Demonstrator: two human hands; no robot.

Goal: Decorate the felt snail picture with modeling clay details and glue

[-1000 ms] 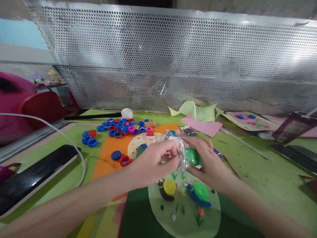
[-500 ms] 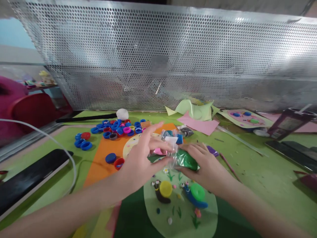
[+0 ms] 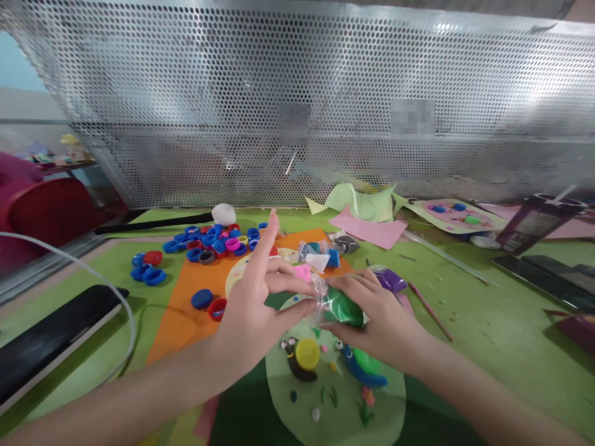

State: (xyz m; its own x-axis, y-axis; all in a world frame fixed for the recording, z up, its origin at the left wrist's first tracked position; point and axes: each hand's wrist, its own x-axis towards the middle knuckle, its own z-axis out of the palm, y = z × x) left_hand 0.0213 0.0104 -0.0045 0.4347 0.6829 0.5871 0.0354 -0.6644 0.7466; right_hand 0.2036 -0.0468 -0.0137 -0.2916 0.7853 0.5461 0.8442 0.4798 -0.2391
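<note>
A clear plastic bag of green modelling clay is held between both hands above the craft picture. My left hand pinches the bag's loose clear end between thumb and fingers, its index finger raised. My right hand wraps around the green lump from the right. Below lies a light green oval card with two clay snails: a dark one with a yellow cap shell, and a blue one with a green shell partly covered by my right hand. Small clay flowers and grass blades sit around them.
Many bottle caps lie at the back left, with a black power bank-like device and a white cable nearer. Bags of purple clay and blue clay sit close by. A drink cup and another decorated card stand at right.
Both hands have lowered slightly with the green clay bag, uncovering more of the blue and purple bags. The view has shifted a little to the right.
</note>
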